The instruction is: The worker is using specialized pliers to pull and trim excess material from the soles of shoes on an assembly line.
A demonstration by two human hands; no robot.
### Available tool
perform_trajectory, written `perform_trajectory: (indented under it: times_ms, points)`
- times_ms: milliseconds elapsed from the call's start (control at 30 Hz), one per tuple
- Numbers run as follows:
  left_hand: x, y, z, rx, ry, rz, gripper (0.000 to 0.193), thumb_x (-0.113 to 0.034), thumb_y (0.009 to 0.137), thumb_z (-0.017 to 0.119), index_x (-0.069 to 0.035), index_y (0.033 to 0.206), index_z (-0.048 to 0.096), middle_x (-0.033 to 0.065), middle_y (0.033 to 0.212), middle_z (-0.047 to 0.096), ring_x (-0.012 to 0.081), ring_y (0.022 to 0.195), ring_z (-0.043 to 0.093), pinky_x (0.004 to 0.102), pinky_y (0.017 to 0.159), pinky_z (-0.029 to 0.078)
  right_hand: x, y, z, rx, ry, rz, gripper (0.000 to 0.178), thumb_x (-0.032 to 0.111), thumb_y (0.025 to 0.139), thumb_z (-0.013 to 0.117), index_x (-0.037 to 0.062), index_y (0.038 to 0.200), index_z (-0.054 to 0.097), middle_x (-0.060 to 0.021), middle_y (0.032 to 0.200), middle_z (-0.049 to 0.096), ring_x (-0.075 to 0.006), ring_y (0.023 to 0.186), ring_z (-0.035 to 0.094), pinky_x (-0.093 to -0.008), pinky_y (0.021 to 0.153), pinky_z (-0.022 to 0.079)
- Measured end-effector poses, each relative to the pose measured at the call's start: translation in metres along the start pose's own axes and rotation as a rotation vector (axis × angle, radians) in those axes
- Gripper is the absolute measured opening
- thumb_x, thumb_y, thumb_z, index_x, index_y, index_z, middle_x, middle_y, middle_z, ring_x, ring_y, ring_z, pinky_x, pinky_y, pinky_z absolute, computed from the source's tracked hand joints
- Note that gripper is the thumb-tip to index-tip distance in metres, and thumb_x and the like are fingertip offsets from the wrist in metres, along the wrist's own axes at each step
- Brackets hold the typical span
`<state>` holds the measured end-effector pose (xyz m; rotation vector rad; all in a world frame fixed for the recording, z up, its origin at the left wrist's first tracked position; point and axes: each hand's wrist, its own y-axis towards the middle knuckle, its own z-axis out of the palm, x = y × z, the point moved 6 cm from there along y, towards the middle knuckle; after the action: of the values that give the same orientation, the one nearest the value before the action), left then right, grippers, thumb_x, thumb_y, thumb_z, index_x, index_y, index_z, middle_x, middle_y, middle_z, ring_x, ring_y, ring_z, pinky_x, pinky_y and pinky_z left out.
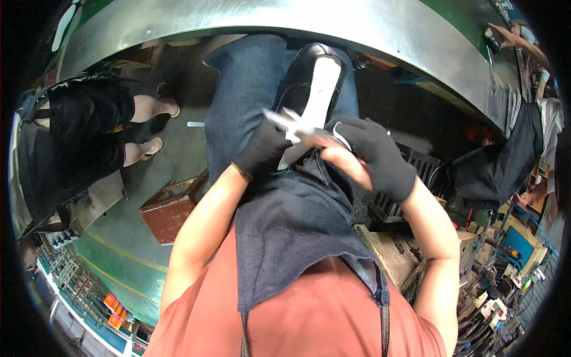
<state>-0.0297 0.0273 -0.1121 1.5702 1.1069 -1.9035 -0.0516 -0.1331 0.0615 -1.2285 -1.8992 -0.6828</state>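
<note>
A black shoe (295,74) with a long white strip (324,89) along it rests on my lap, pointing away from me. At its near end my left hand (262,149), in a black glove, is closed around the shoe; its fingertips are partly hidden. My right hand (377,149) wears a black glove with the thumb bare. It grips a pair of scissors (297,127), whose blades point left across the shoe's near end and over my left hand. Motion smears the blades, so I cannot tell whether they touch the shoe.
A metal worktable (250,15) curves across the far side. On the floor at left stands a reddish-brown box (169,211). Another person (83,125) in dark clothing sits at left; more people's arms show at right. Machinery (488,297) crowds the lower right.
</note>
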Motion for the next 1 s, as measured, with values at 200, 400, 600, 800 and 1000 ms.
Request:
perform_trajectory:
  times_ms: [200,400,600,800,1000]
  points:
    - [-0.027,-0.010,-0.003,-0.006,-0.102,-0.004,0.054,-0.017,0.081,0.077,0.000,0.127,0.055,0.0119,0.120,0.064,0.0193,0.108,0.061,0.0330,0.095,0.049,-0.042,-0.023,0.029,0.277,-0.234,0.274,0.037,0.040,0.094,0.062,0.0044,0.086,0.066,-0.0184,0.081,0.064,-0.0380,0.077,0.065,-0.0422,0.065,0.049]
    - [0.014,-0.026,-0.007,-0.003,0.164,-0.091,0.053,-0.021,0.090,0.071,-0.004,0.134,0.047,0.0072,0.122,0.060,0.0168,0.113,0.057,0.0322,0.095,0.047,-0.094,-0.050,0.054,0.169,0.059,0.519,0.039,0.039,0.099,0.057,0.0024,0.095,0.068,-0.0194,0.084,0.068,-0.0314,0.074,0.066,-0.0360,0.068,0.049]
    - [0.006,-0.062,-0.001,-0.053,-0.551,-0.543,0.048,-0.052,0.099,0.052,-0.007,0.114,0.059,0.0003,0.095,0.060,0.0108,0.082,0.053,0.0263,0.079,0.043,-0.093,-0.090,0.049,0.204,0.241,0.658,0.038,0.040,0.099,0.058,0.0037,0.100,0.069,-0.0138,0.081,0.068,-0.0177,0.072,0.061,-0.0339,0.067,0.048]
    - [0.024,-0.059,0.002,-0.097,-0.437,-0.514,0.056,-0.059,0.101,0.043,-0.007,0.107,0.064,0.0020,0.096,0.063,0.0130,0.088,0.057,0.0291,0.084,0.045,-0.052,-0.042,0.048,0.402,0.061,0.592,0.045,0.045,0.099,0.054,0.0032,0.097,0.070,-0.0190,0.079,0.067,-0.0326,0.073,0.066,-0.0405,0.067,0.049]
    - [0.025,-0.052,0.011,-0.059,-0.525,-0.360,0.058,-0.047,0.107,0.037,0.001,0.137,0.050,0.0067,0.132,0.055,0.0142,0.123,0.048,0.0278,0.107,0.037,-0.068,-0.051,0.056,0.250,-0.302,0.415,0.050,0.051,0.095,0.056,0.0048,0.080,0.067,-0.0187,0.075,0.066,-0.0390,0.069,0.066,-0.0466,0.062,0.050]
